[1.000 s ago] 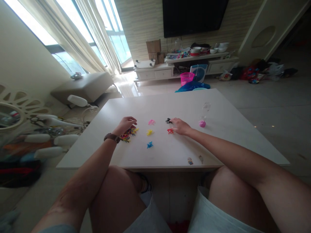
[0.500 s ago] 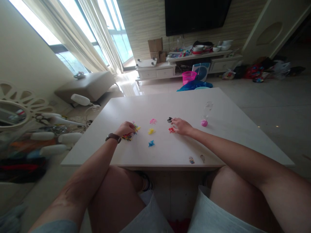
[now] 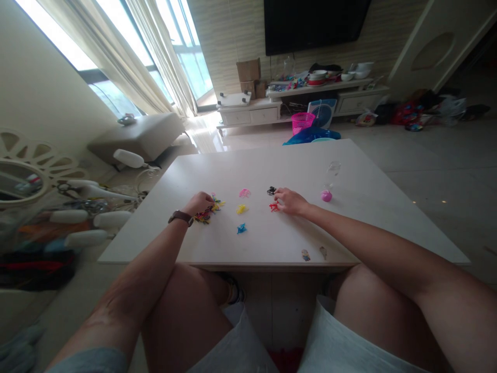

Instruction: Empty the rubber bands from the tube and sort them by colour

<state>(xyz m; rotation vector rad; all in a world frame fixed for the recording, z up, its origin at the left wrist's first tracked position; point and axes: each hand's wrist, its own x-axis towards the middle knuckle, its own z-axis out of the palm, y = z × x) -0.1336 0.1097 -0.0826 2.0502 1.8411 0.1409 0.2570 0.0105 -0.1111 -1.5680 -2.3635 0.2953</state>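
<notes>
My left hand (image 3: pixel 199 202), with a dark watch on the wrist, is at a mixed pile of small coloured rubber bands (image 3: pixel 202 218). Its fingers are bent together over the pile; whatever they pinch is too small to make out. My right hand (image 3: pixel 290 201) rests with curled fingers beside red rubber bands (image 3: pixel 274 206) and just below black rubber bands (image 3: pixel 271 190). Its fingertips are partly hidden. Between my hands lie separate little heaps of pink rubber bands (image 3: pixel 244 192), yellow rubber bands (image 3: pixel 242 209) and blue rubber bands (image 3: pixel 241 228).
The white table (image 3: pixel 217 171) also bears a pink round object (image 3: pixel 326 196), a clear plastic container (image 3: pixel 334 167) and a small cartoon sticker (image 3: pixel 305 255) near the front edge. Beyond the table stand a pink basket (image 3: pixel 303 123) and a low cabinet (image 3: pixel 248 115).
My left hand has shifted slightly left and back on the mixed pile, uncovering more of the bands. The right hand stays almost where it was.
</notes>
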